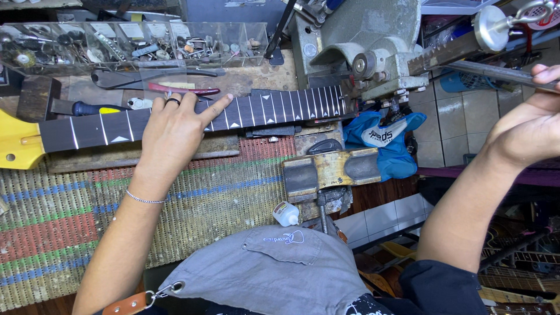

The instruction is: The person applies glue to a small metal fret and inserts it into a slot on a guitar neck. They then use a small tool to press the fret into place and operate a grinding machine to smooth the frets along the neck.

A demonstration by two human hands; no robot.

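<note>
- The right hand (528,125) is cut off by the frame's right edge; its fingers curl around a long metal file (496,73), whose far end runs out of view.
- The neck's (192,119) middle is hidden under the left hand (172,125), and its right end disappears under the grey vise (361,46).
- The yellow body end (17,146) is cut by the left edge, so its shape cannot be made out.
- What lies in the clear bins (134,38) is small and blurred: brushes, bits and odd metal parts, hard to name one by one.
- The neck lies on the surface (262,76) with its long axis running left to right, tilted slightly up toward the right; dark fretboard face up, white slots and triangle inlays showing, the closely spaced slots at the vise end.
- The left hand rests flat on the fretboard, fingers spread, index tip stretched rightward along it, holding nothing; it wears a ring and a thin bracelet.
- Behind the neck lie red-handled pliers (175,87) and a blue and yellow handle (96,109), just beside it.
- A striped woven mat (70,221) covers the near part of the surface.
- A wooden clamp block (329,172) stands right of the mat, a small white bottle (286,213) below it, a blue cloth (385,137) just beyond.
- A grey apron (274,268) fills the bottom edge.
</note>
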